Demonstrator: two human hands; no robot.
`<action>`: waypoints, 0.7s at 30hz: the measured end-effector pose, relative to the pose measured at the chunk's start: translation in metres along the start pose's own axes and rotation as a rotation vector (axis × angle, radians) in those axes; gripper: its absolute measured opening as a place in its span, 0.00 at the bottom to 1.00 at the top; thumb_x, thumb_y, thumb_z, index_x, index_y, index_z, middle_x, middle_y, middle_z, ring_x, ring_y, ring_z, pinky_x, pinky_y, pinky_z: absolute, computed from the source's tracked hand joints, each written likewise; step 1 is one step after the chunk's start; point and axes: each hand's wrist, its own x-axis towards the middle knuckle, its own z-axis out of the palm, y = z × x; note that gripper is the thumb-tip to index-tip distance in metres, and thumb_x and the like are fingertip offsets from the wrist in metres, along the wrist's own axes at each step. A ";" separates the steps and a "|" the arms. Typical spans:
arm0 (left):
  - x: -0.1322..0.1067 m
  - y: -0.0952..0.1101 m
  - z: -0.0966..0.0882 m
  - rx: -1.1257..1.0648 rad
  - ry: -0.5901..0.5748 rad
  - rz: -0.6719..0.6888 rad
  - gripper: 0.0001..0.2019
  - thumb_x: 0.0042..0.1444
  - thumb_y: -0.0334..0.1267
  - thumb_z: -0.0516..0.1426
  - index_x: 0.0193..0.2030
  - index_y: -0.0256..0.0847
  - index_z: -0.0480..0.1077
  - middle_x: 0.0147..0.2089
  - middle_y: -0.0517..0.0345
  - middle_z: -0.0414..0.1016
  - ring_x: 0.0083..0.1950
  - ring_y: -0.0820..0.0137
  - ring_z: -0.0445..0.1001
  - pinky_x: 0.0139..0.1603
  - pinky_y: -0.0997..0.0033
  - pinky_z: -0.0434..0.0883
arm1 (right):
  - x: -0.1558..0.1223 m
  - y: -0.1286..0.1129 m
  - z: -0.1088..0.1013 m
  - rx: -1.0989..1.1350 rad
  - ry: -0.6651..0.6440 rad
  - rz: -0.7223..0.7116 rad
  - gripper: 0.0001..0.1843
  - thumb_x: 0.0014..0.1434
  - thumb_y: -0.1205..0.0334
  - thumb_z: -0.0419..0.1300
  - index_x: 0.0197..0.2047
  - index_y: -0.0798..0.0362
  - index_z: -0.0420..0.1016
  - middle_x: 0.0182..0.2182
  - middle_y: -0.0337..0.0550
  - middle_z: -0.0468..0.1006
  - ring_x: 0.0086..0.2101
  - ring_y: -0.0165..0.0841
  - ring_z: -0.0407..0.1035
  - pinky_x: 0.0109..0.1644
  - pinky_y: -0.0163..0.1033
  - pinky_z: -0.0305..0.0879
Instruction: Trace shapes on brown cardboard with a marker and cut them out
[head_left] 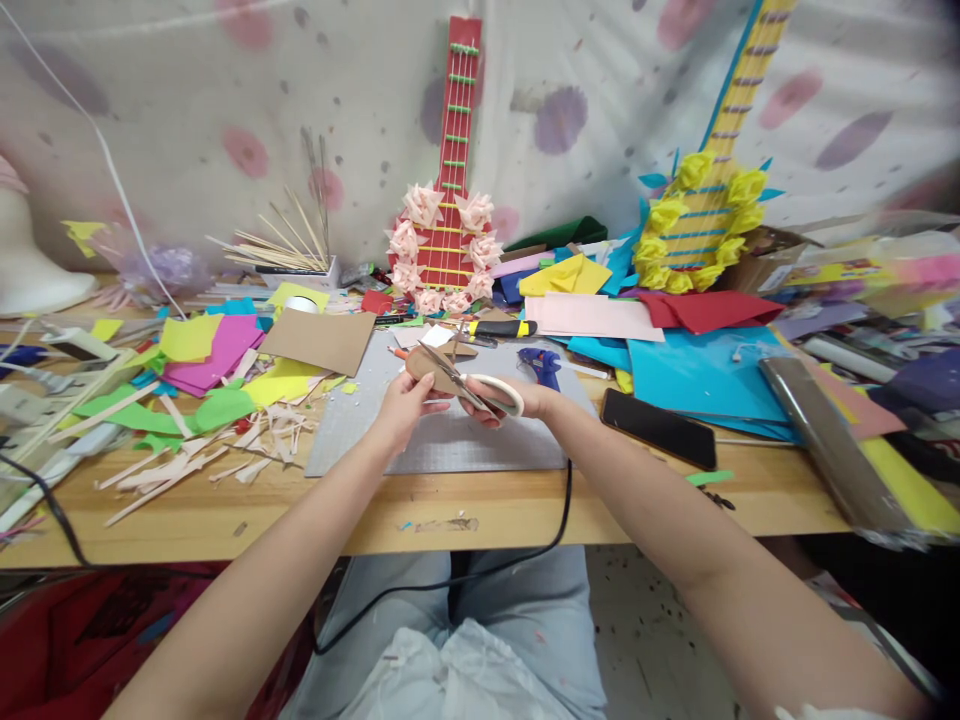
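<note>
Over the grey cutting mat, my left hand pinches a small brown piece of cardboard. My right hand is closed round the white handles of a pair of scissors. The scissor blades are spread and lie across the cardboard at its right side. Just beyond my hands, another brown cardboard piece rests on the mat. A blue glue gun lies to the right of the scissors, and a black and yellow utility knife lies at the mat's back edge.
A red paper guitar and a yellow one stand against the draped wall. Paper scraps and a brown cardboard sheet are on the left. A phone and blue sheets lie right. A black cable hangs over the front edge.
</note>
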 end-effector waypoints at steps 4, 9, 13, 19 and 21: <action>0.005 0.001 0.001 -0.014 0.000 0.007 0.06 0.55 0.29 0.52 0.39 0.34 0.67 0.35 0.54 0.76 0.30 0.73 0.75 0.29 0.73 0.73 | 0.004 0.002 -0.002 0.080 -0.048 0.044 0.30 0.51 0.32 0.45 0.29 0.55 0.58 0.16 0.32 0.57 0.16 0.22 0.53 0.18 0.29 0.48; 0.014 0.005 0.001 -0.009 0.029 -0.008 0.06 0.55 0.29 0.51 0.38 0.34 0.67 0.33 0.54 0.76 0.29 0.73 0.75 0.29 0.74 0.73 | 0.012 0.002 -0.008 0.208 -0.063 0.047 0.27 0.53 0.35 0.47 0.28 0.54 0.57 0.15 0.31 0.55 0.16 0.21 0.48 0.17 0.27 0.45; 0.018 0.008 -0.001 0.010 -0.002 -0.008 0.06 0.55 0.30 0.52 0.39 0.33 0.68 0.34 0.52 0.76 0.29 0.72 0.75 0.30 0.72 0.73 | 0.015 0.000 -0.011 0.246 -0.027 0.066 0.25 0.54 0.37 0.49 0.28 0.54 0.57 0.16 0.30 0.54 0.15 0.20 0.46 0.16 0.26 0.43; 0.020 0.011 -0.005 0.032 -0.052 -0.008 0.06 0.53 0.32 0.54 0.38 0.33 0.69 0.33 0.51 0.76 0.31 0.69 0.76 0.32 0.69 0.73 | 0.016 0.000 -0.015 0.216 -0.030 0.066 0.27 0.52 0.36 0.50 0.27 0.55 0.57 0.16 0.29 0.52 0.15 0.19 0.45 0.15 0.26 0.43; 0.020 0.012 -0.006 0.050 -0.061 -0.027 0.06 0.54 0.31 0.53 0.38 0.33 0.68 0.32 0.51 0.77 0.31 0.68 0.77 0.32 0.69 0.73 | 0.015 0.000 -0.017 0.195 -0.052 0.077 0.27 0.51 0.35 0.50 0.27 0.55 0.57 0.16 0.29 0.51 0.15 0.19 0.45 0.15 0.25 0.43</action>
